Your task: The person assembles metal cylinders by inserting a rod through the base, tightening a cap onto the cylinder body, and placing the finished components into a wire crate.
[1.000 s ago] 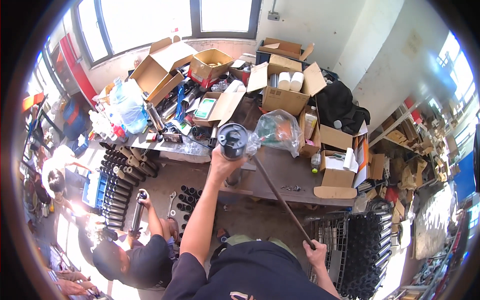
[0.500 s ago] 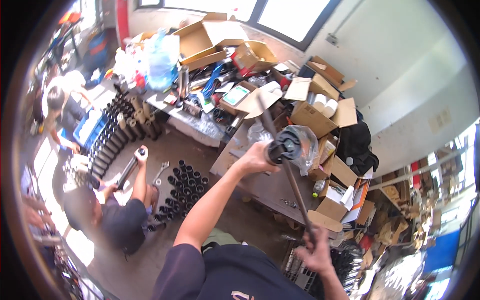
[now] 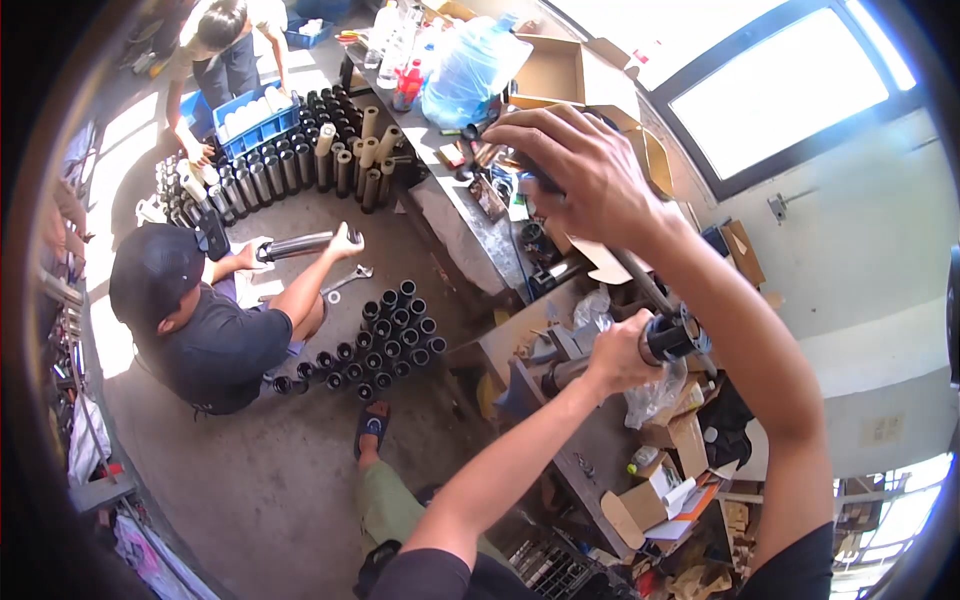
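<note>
Sunlight from a big window falls on a crowded workshop with a concrete floor and a long workbench full of open cardboard boxes, tools and a blue plastic bag. Above the bench, the person wearing the camera holds a dark cylinder on a thin metal rod. The left hand is wrapped firmly around the end of this cylinder, with the fingers closed on it. The right hand is higher up, over the top of the rod, its fingers curved downward around something dark; I cannot tell how tightly it closes, because the hand itself hides the contact. Just beside the cylinder lies a crumpled clear plastic bag, and small boxes stand at the near end of the bench. On the floor near the bench, a group of black tubes stands upright, with a wrench close by. A seated co-worker in a black cap holds a grey tube level. Farther back, more tubes stand in rows, next to a blue crate, where another person bends down.
</note>
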{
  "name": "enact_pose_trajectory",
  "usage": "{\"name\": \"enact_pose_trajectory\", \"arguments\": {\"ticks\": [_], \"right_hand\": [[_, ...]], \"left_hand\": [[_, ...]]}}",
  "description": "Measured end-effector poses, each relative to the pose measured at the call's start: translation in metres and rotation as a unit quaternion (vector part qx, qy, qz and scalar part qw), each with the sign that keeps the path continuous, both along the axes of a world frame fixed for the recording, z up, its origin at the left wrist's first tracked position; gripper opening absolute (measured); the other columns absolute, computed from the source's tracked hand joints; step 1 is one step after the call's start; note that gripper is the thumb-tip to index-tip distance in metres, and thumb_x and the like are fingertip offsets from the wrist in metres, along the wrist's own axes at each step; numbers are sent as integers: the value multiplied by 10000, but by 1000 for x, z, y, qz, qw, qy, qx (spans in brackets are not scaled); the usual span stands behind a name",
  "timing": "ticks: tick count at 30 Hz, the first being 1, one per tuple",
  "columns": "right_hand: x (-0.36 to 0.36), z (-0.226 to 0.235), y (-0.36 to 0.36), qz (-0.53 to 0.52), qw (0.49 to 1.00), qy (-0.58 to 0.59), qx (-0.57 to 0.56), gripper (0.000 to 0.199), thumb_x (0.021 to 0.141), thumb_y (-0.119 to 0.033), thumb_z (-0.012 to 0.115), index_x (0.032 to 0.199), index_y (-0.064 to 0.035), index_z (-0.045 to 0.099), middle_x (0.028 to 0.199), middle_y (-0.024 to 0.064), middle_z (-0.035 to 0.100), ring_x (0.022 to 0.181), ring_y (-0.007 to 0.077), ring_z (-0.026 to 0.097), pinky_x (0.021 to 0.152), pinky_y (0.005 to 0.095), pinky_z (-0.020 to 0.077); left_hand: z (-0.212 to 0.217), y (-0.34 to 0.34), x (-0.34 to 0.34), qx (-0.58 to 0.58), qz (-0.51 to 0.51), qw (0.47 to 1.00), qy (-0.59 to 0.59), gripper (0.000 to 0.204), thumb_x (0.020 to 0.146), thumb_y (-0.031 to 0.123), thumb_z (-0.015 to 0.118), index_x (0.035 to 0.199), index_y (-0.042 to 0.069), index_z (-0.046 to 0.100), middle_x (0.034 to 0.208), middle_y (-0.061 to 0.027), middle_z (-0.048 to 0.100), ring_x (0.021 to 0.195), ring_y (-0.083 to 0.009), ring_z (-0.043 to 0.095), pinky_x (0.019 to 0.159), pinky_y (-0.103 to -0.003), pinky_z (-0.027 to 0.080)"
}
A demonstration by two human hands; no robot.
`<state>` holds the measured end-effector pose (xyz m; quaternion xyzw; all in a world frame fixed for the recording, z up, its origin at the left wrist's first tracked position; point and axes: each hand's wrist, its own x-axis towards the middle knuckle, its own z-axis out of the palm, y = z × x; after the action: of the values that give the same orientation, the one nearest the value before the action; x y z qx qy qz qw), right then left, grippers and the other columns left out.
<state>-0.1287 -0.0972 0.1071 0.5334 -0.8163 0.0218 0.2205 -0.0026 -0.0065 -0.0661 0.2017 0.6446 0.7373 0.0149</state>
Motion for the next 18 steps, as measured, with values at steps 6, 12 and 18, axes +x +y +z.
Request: {"name": "enact_pose_trajectory", "arguments": {"ticks": [6,12,18], "right_hand": [[-123,-19,189,-323,939,-42,111,175,760,-121,584,877,-73,705,1025,159,672,1047,322,617,981,480,459],[129,-118,513,-564,778,-199,189,135,823,-131,601,894,-60,691,830,197,653,768,388,640,695,496,517],[464,-134,211,-617,753,-148,-175,226,943,-126,531,1052,31,652,821,197,665,727,364,649,631,453,493]], "left_hand": [[4,-5,7,-3,-39,999,3,585,585,271,849,1078,106,580,915,-181,696,903,-413,665,783,-465,538],[-13,18,44,10,-29,988,150,545,573,256,816,1060,113,618,865,-162,685,804,-381,680,698,-462,549],[-18,3,5,9,34,989,145,579,553,326,832,1055,121,630,825,-176,689,785,-397,677,684,-466,560]]}}
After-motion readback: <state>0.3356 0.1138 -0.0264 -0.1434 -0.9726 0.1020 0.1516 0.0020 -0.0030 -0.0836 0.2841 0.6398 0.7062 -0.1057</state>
